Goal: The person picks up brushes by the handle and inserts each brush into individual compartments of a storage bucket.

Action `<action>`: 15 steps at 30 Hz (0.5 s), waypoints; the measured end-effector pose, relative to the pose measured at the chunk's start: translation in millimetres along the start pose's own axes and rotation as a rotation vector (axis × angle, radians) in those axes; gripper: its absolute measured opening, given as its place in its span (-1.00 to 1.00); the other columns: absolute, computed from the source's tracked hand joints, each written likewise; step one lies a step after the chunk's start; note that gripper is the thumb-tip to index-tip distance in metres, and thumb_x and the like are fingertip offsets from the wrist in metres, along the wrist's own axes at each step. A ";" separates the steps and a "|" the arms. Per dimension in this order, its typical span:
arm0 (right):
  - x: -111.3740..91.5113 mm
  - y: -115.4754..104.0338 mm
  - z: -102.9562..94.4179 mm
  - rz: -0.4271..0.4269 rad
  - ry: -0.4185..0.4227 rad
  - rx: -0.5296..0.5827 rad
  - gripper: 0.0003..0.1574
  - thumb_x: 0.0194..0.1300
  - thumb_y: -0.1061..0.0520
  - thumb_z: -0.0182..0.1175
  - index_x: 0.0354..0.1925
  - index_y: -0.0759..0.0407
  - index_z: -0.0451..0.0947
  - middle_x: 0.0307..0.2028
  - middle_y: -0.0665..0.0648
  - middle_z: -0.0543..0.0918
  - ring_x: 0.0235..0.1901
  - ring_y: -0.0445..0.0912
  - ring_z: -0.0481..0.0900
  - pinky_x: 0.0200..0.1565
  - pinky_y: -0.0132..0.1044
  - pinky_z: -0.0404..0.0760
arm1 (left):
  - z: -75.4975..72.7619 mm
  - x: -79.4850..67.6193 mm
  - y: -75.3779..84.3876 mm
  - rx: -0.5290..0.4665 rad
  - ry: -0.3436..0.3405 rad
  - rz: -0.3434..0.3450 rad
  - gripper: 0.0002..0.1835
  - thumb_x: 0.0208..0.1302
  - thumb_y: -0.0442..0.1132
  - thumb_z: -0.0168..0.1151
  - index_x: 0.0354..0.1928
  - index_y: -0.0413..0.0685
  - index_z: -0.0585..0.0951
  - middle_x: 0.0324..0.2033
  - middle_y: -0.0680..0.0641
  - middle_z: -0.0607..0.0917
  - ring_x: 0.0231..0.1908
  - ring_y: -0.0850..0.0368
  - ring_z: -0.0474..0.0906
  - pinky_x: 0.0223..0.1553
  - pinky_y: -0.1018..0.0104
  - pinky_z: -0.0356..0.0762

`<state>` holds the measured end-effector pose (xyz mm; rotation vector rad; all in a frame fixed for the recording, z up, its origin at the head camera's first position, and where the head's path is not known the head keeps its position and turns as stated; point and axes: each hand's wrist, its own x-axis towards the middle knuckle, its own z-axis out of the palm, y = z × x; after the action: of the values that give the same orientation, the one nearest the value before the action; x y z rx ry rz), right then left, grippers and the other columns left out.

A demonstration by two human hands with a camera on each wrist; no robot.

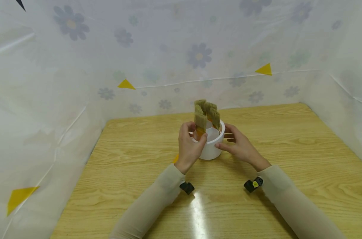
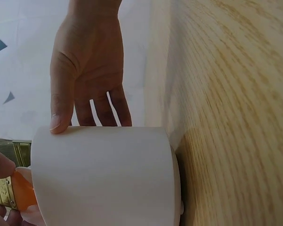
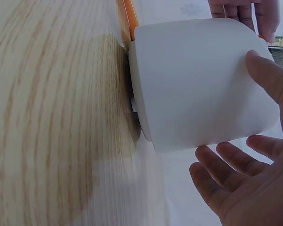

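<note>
A white round holder [image 1: 210, 152] stands on the table with several paintbrushes [image 1: 215, 119] in it, bristles up. At its near left side, my left hand [image 1: 188, 146] pinches one paintbrush [image 1: 200, 120] between thumb and fingers. The left wrist view shows that brush's brass ferrule [image 2: 4, 192] and orange handle [image 2: 23, 192], whose lower end is hidden by the holder. My right hand [image 1: 242, 147] grips the holder from the right, thumb on the near side and fingers round the far side. In the right wrist view, the thumb [image 3: 268, 75] touches the white wall.
An orange piece [image 1: 176, 158] lies on the wooden table [image 1: 133, 186] left of the holder, partly hidden by my left wrist. Flower-patterned sheeting [image 1: 166, 59] with yellow triangles [image 1: 126, 84] stands behind the table, and pale sheeting [image 1: 31, 132] hangs at the sides.
</note>
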<state>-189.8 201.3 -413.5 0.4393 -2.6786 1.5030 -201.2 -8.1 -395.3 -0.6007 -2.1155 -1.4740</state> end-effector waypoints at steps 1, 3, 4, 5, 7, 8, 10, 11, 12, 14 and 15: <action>0.0 0.1 0.1 0.000 0.000 0.002 0.06 0.18 -0.21 0.30 0.47 -0.07 0.00 0.27 0.20 0.32 0.19 0.14 0.36 0.14 0.14 0.38 | 0.0 -0.1 -0.3 0.001 0.000 0.003 -0.57 0.12 -0.25 0.33 -0.02 -0.20 0.40 -0.18 -0.17 0.47 -0.18 -0.06 0.40 -0.21 0.07 0.44; 0.0 0.6 0.3 -0.004 0.000 0.005 0.06 0.18 -0.21 0.30 0.47 -0.07 0.00 0.27 0.19 0.32 0.19 0.14 0.36 0.14 0.14 0.38 | -0.1 -0.5 -1.0 0.002 0.000 0.008 -0.57 0.13 -0.25 0.33 -0.02 -0.20 0.40 -0.18 -0.17 0.46 -0.18 -0.06 0.40 -0.21 0.07 0.44; 0.0 0.8 0.5 -0.006 0.000 0.005 0.06 0.18 -0.21 0.30 0.47 -0.08 0.00 0.27 0.19 0.32 0.19 0.14 0.36 0.14 0.14 0.38 | -0.2 -0.7 -1.2 0.000 0.000 0.010 -0.57 0.13 -0.24 0.33 -0.01 -0.20 0.40 -0.18 -0.17 0.46 -0.18 -0.06 0.40 -0.21 0.06 0.44; 0.1 1.1 0.6 -0.009 0.000 0.006 0.05 0.18 -0.20 0.31 0.47 -0.08 0.00 0.27 0.19 0.32 0.19 0.14 0.37 0.14 0.14 0.37 | -0.2 -0.8 -1.6 -0.001 0.001 0.012 -0.57 0.13 -0.24 0.33 -0.01 -0.20 0.40 -0.18 -0.17 0.46 -0.18 -0.06 0.40 -0.21 0.06 0.44; 0.4 1.5 0.8 -0.010 -0.001 0.008 0.05 0.18 -0.20 0.31 0.47 -0.09 0.00 0.27 0.19 0.32 0.19 0.14 0.36 0.14 0.14 0.37 | -0.3 -1.0 -2.3 -0.004 0.003 0.015 -0.57 0.14 -0.23 0.33 -0.01 -0.20 0.40 -0.17 -0.16 0.46 -0.18 -0.06 0.40 -0.21 0.06 0.44; 0.4 1.7 0.9 -0.011 -0.001 0.009 0.05 0.18 -0.20 0.31 0.47 -0.09 0.00 0.27 0.19 0.32 0.19 0.14 0.36 0.14 0.14 0.37 | -0.3 -1.1 -2.7 -0.006 0.005 0.018 -0.57 0.14 -0.23 0.33 -0.01 -0.20 0.40 -0.17 -0.17 0.46 -0.18 -0.06 0.40 -0.21 0.06 0.44; 0.4 1.9 0.9 -0.010 -0.001 0.011 0.05 0.18 -0.20 0.31 0.47 -0.09 0.00 0.28 0.19 0.31 0.19 0.14 0.36 0.14 0.15 0.37 | -0.2 -1.3 -3.6 -0.009 0.009 0.023 -0.58 0.15 -0.23 0.33 -0.01 -0.20 0.40 -0.17 -0.17 0.46 -0.18 -0.06 0.40 -0.22 0.06 0.44; 0.4 1.9 0.9 -0.009 -0.001 0.010 0.06 0.18 -0.21 0.31 0.47 -0.10 0.00 0.28 0.19 0.31 0.19 0.14 0.36 0.14 0.14 0.37 | -0.2 -1.4 -4.3 -0.009 0.011 0.025 -0.58 0.15 -0.22 0.32 -0.01 -0.20 0.40 -0.17 -0.17 0.46 -0.18 -0.06 0.41 -0.22 0.06 0.44; 0.4 2.0 0.9 -0.008 -0.001 0.010 0.06 0.17 -0.21 0.31 0.47 -0.10 0.00 0.28 0.19 0.31 0.19 0.14 0.36 0.14 0.14 0.38 | -0.2 -1.6 -4.6 -0.009 0.012 0.026 -0.58 0.16 -0.22 0.32 -0.01 -0.20 0.40 -0.17 -0.16 0.46 -0.18 -0.05 0.41 -0.22 0.06 0.44; 0.2 2.0 0.9 -0.007 0.000 0.007 0.06 0.17 -0.21 0.31 0.47 -0.09 0.00 0.28 0.20 0.32 0.19 0.14 0.37 0.14 0.14 0.38 | 0.1 -2.0 -5.3 -0.009 0.012 0.027 -0.58 0.16 -0.22 0.32 0.00 -0.20 0.41 -0.17 -0.16 0.46 -0.18 -0.05 0.41 -0.22 0.07 0.44; 0.2 2.0 0.8 -0.006 0.000 0.005 0.06 0.17 -0.21 0.31 0.48 -0.09 -0.01 0.28 0.20 0.32 0.19 0.14 0.37 0.14 0.14 0.38 | 0.1 -2.3 -5.5 -0.008 0.012 0.025 -0.58 0.16 -0.22 0.32 0.00 -0.19 0.41 -0.17 -0.15 0.46 -0.18 -0.04 0.41 -0.22 0.08 0.44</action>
<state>-190.4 201.5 -415.5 0.4480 -2.6721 1.5078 -202.8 -9.9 -400.8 -0.6180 -2.0867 -1.4694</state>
